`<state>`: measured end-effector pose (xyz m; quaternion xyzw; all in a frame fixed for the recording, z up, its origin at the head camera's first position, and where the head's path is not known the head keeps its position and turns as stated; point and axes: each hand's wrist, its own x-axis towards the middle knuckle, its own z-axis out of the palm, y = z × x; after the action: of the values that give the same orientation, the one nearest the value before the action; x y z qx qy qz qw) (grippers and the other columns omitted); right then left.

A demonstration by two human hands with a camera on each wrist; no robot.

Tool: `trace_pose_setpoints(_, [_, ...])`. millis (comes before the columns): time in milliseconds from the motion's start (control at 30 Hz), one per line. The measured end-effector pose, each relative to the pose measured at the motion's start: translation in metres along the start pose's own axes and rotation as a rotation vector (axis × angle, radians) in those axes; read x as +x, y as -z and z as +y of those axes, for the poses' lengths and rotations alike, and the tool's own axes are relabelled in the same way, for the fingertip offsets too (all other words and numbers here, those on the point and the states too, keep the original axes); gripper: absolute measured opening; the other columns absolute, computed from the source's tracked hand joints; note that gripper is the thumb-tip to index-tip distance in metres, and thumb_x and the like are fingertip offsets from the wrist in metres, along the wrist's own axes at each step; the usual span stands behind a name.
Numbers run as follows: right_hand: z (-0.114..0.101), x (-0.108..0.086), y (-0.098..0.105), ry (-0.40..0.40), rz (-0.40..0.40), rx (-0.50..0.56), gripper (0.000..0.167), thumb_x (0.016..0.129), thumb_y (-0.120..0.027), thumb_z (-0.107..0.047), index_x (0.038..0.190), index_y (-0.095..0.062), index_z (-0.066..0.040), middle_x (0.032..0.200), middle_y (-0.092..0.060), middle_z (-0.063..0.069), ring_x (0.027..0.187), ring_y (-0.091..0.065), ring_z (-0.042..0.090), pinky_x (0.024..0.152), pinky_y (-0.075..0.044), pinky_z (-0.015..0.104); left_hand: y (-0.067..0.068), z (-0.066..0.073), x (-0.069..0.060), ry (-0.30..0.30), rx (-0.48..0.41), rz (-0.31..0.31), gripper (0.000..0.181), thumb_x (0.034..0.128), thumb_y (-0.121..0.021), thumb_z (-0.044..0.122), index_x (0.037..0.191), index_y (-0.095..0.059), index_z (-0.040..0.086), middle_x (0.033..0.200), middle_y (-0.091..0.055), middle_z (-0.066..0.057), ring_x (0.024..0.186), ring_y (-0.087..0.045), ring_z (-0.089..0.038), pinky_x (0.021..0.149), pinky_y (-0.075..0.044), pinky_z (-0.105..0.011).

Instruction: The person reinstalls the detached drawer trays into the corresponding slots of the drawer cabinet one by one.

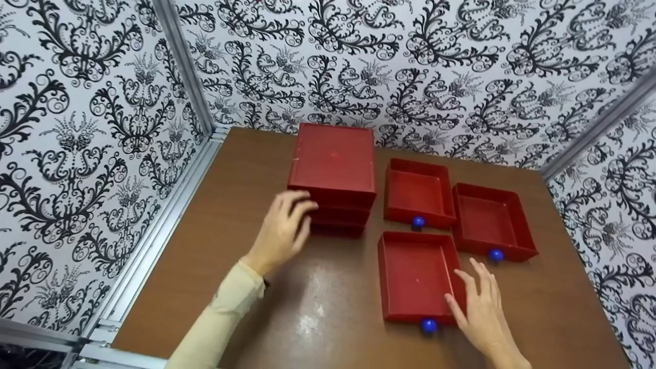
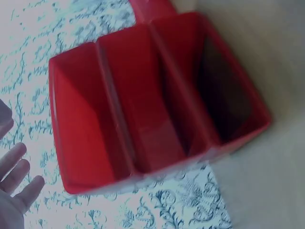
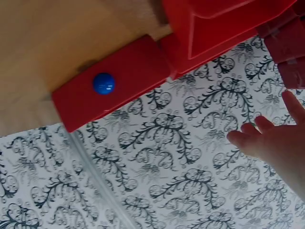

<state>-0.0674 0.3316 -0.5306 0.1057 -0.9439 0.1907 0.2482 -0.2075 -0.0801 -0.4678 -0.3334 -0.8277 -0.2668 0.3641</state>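
A red cabinet (image 1: 334, 159) with open slots stands at the back of the brown table; the left wrist view shows three empty slots in the cabinet (image 2: 138, 105). By its front left edge is my left hand (image 1: 279, 230), fingers loosely bent; whether they touch it I cannot tell. Three red drawers with blue knobs lie to the right. My right hand (image 1: 484, 312) is beside the right wall of the nearest drawer (image 1: 417, 277), fingers spread. In the left wrist view the left hand (image 2: 16, 186) shows at the left edge; the right hand (image 3: 274, 138) shows in the right wrist view.
Another drawer (image 1: 415, 192) lies behind the nearest one, and a third drawer (image 1: 487, 220) lies to its right. Patterned walls with metal rails (image 1: 154, 236) border the table (image 1: 205, 277) at the left and back.
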Motion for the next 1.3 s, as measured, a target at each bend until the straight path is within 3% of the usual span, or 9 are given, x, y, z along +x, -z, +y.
trace_pose_setpoints(233, [0.011, -0.010, 0.009, -0.084, -0.146, -0.045, 0.043, 0.082, -0.075, -0.009, 0.120, -0.057, -0.001, 0.138, -0.045, 0.028, 0.122, -0.044, 0.049, 0.087, -0.046, 0.063, 0.007, -0.029, 0.023, 0.165, -0.041, 0.012, 0.028, 0.0897, -0.061, 0.007, 0.117, -0.063, 0.010, 0.132, -0.054, -0.015, 0.125, -0.047, -0.031, 0.105, -0.046, -0.043])
trace_pose_setpoints(433, [0.019, -0.018, 0.014, -0.182, -0.337, -0.031, 0.039, 0.090, -0.070, -0.017, 0.123, -0.057, -0.003, 0.141, -0.041, 0.027, 0.118, -0.048, 0.051, 0.071, -0.053, 0.058, 0.006, -0.041, 0.030, 0.278, -0.090, -0.041, 0.028, 0.0922, -0.059, 0.010, 0.120, -0.062, 0.011, 0.135, -0.049, -0.016, 0.124, -0.043, -0.033, 0.097, -0.048, -0.045])
trace_pose_setpoints(533, [0.022, -0.021, 0.013, -0.204, -0.380, -0.016, 0.039, 0.089, -0.071, -0.017, 0.123, -0.057, -0.004, 0.141, -0.042, 0.026, 0.109, -0.059, 0.044, 0.069, -0.054, 0.051, 0.005, -0.044, 0.033, 0.306, -0.100, -0.061, 0.028, 0.0934, -0.058, 0.012, 0.121, -0.061, 0.011, 0.136, -0.048, -0.016, 0.124, -0.043, -0.032, 0.094, -0.050, -0.046])
trace_pose_setpoints(667, [0.028, -0.028, 0.004, -0.151, -0.325, -0.014, 0.033, 0.083, -0.075, -0.006, 0.113, -0.060, -0.004, 0.127, -0.053, 0.021, 0.093, -0.067, 0.031, 0.067, -0.055, 0.042, 0.003, -0.048, 0.037, 0.329, -0.095, -0.084, 0.025, 0.0960, -0.056, 0.015, 0.120, -0.062, 0.013, 0.136, -0.048, -0.014, 0.127, -0.042, -0.031, 0.088, -0.053, -0.047])
trace_pose_setpoints(900, [0.039, -0.041, -0.011, -0.049, -0.126, -0.046, 0.035, 0.070, -0.080, 0.008, 0.093, -0.060, -0.007, 0.094, -0.058, 0.003, 0.083, -0.062, 0.017, 0.068, -0.052, 0.032, -0.001, -0.048, 0.040, 0.337, -0.090, -0.100, 0.019, 0.1008, -0.052, 0.020, 0.111, -0.068, 0.016, 0.132, -0.053, -0.011, 0.130, -0.044, -0.029, 0.084, -0.057, -0.048])
trace_pose_setpoints(1067, [0.040, -0.047, -0.009, -0.048, -0.093, -0.044, 0.035, 0.068, -0.081, 0.008, 0.091, -0.059, -0.006, 0.087, -0.057, -0.001, 0.079, -0.061, 0.018, 0.067, -0.051, 0.030, -0.002, -0.046, 0.039, 0.334, -0.107, -0.087, 0.018, 0.1005, -0.053, 0.017, 0.111, -0.067, 0.014, 0.129, -0.055, -0.010, 0.127, -0.047, -0.028, 0.089, -0.056, -0.046])
trace_pose_setpoints(1300, [0.040, -0.057, -0.009, 0.022, -0.034, 0.006, 0.035, 0.064, -0.081, 0.013, 0.085, -0.060, -0.006, 0.079, -0.062, -0.003, 0.072, -0.064, 0.013, 0.066, -0.047, 0.011, -0.003, -0.044, 0.035, 0.331, -0.130, -0.075, 0.020, 0.1004, -0.052, 0.016, 0.115, -0.064, 0.010, 0.127, -0.054, -0.010, 0.123, -0.050, -0.028, 0.090, -0.055, -0.044])
